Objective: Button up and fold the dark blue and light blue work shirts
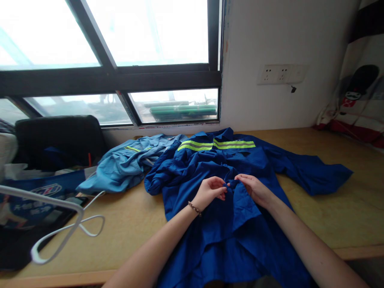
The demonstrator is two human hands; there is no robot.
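A dark blue work jacket (240,224) with yellow reflective stripes lies spread on the wooden table (126,224), its hem hanging over the front edge. My left hand (210,191), a bead bracelet on its wrist, pinches the jacket's front edge near the middle. My right hand (253,187) pinches the same front edge just to the right, fingertips almost meeting the left ones. Both hands are closed on the fabric.
A light blue garment (126,164) lies crumpled at the jacket's left. A white clothes hanger (69,224) rests at the table's left, over dark bags (36,200). A black chair back (57,140) stands by the window. Wall sockets (282,74) and a hanging printed cloth (357,104) are at right.
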